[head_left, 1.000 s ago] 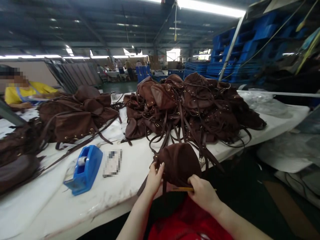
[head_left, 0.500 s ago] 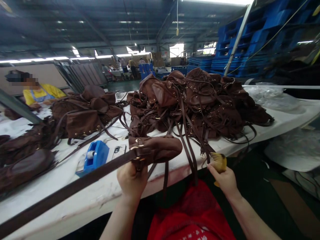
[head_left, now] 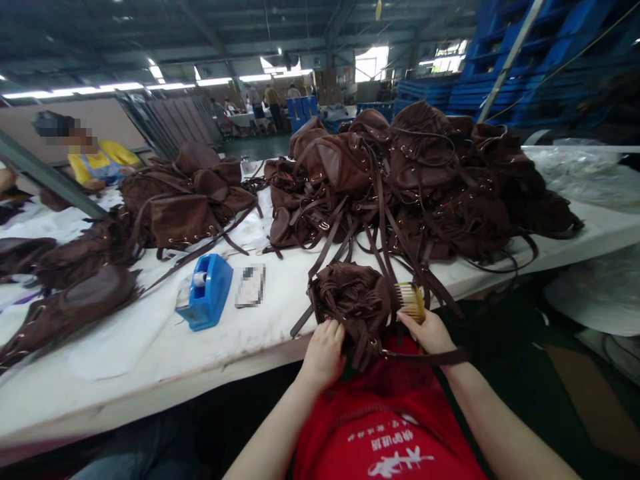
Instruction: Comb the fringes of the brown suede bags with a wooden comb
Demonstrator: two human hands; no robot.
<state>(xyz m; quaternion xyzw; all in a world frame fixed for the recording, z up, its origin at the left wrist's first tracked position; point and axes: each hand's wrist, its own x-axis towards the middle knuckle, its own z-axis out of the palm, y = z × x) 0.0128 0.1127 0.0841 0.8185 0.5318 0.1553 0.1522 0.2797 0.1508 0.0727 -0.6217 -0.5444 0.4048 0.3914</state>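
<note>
A brown suede bag [head_left: 353, 300] with fringe lies at the near edge of the white table [head_left: 150, 360], right in front of me. My left hand [head_left: 324, 350] grips its lower left side, fingers closed on the fabric. My right hand [head_left: 431, 332] holds a yellow comb [head_left: 411, 301] whose teeth touch the bag's right side. One brown strap [head_left: 425, 357] from the bag crosses over my right wrist.
A big heap of brown bags [head_left: 415, 180] with loose straps fills the table's far middle; more bags [head_left: 175, 200] lie to the left. A blue tape dispenser [head_left: 206, 291] and a phone [head_left: 250, 285] sit left of my hands. A person in yellow [head_left: 100, 163] works far left.
The bag has come down from being held up by its strap to lying bunched at the table edge. My left hand shifted right onto it, and my right brought the comb against it.
</note>
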